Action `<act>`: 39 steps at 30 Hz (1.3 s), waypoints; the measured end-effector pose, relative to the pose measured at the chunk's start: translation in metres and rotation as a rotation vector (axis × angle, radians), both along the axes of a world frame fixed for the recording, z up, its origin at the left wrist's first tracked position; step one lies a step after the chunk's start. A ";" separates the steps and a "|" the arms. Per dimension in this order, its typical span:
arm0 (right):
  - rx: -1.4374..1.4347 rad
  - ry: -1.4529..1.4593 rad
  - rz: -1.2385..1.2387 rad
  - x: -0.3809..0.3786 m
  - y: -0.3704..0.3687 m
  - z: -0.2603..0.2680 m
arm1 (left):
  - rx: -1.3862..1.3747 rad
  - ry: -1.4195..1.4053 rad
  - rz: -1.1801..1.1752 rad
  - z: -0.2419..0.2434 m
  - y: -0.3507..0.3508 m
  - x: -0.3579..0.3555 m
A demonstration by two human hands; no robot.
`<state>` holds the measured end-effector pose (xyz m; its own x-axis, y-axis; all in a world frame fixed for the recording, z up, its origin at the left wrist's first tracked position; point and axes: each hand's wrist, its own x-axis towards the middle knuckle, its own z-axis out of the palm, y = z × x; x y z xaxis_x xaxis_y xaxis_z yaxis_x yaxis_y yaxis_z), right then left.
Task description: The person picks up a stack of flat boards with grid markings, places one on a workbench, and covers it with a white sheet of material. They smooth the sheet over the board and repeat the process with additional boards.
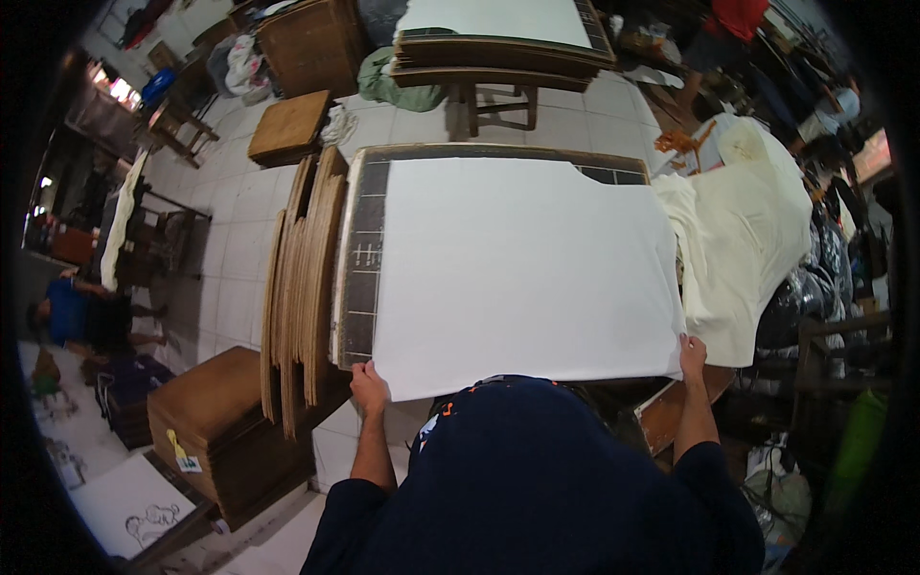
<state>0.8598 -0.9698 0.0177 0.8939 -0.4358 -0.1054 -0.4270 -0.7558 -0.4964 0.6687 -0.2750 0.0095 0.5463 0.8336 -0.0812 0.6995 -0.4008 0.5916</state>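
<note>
A white fabric panel (pixel 517 273) lies spread over a dark board marked with light grid lines (pixel 357 287). The panel has a curved cut-out at its far right, and its near edge comes up to my body. My left hand (pixel 368 386) pinches the panel's near left corner at the board's edge. At the near right corner my right hand (pixel 692 356) grips the cloth between thumb and fingers. Cream fabric (pixel 740 237) lies in a loose heap just right of the board, close to the panel's right edge.
Thin brown boards (pixel 305 287) stand on edge at the left, near a brown stack (pixel 215 424). Beyond, another board stack (pixel 503 72) bears white fabric on a wooden stand (pixel 471 108). A person in blue (pixel 68 313) is at far left; others are at upper right.
</note>
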 end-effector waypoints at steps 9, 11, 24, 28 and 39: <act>-0.014 -0.022 -0.011 -0.007 -0.001 -0.004 | 0.038 0.057 -0.029 -0.001 0.002 -0.001; -0.025 -0.018 -0.039 -0.009 -0.001 -0.005 | 0.058 0.061 -0.047 -0.003 0.004 -0.002; -0.055 -0.013 -0.028 -0.007 0.003 -0.009 | 0.079 0.151 -0.023 0.010 -0.006 0.003; -0.093 0.012 -0.032 -0.007 0.008 -0.006 | 0.112 0.145 -0.037 0.008 -0.003 0.002; -0.219 0.076 -0.080 -0.016 0.031 0.001 | 0.153 0.163 0.023 -0.002 -0.010 0.003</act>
